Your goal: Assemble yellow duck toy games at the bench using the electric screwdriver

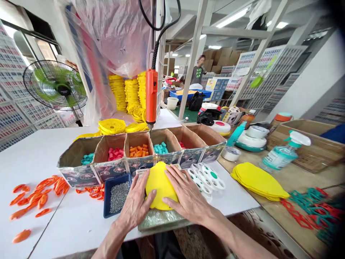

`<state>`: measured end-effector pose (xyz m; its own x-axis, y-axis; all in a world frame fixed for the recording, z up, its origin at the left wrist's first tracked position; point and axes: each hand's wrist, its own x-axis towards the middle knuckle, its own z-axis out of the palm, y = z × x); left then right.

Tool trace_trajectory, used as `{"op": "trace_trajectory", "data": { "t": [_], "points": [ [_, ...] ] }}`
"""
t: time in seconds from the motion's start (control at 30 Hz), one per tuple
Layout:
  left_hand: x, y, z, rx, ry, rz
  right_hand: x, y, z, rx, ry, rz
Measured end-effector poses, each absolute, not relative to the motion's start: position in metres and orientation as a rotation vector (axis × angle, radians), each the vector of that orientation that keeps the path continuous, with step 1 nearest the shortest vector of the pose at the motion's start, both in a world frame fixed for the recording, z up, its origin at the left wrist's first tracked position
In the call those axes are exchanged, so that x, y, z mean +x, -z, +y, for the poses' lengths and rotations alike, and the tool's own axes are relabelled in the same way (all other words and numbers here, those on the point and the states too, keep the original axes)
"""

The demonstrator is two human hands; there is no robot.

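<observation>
While bins [138,163] stand beyond the yellow disc [159,181], a tray [107,198] sits near.

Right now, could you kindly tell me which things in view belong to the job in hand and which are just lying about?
Likely in the job:
yellow piece, under left hand and right hand
orange power driver, hanging behind
blue tray of small metal parts
divided box of coloured pieces

Probably just lying about:
spray bottle
tape roll
open cardboard box
</observation>
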<state>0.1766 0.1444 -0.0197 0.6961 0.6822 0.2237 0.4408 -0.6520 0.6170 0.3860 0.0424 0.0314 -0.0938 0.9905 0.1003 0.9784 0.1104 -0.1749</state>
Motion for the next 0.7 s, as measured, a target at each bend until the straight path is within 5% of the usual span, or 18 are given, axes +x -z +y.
{"op": "trace_trajectory", "data": {
  "t": [0.7],
  "points": [
    [0.173, 0.014, 0.133, 2.176, -0.744, 0.918, 0.413, -0.029, 0.012, -1.679, -0.609, -1.342]
  ]
}}
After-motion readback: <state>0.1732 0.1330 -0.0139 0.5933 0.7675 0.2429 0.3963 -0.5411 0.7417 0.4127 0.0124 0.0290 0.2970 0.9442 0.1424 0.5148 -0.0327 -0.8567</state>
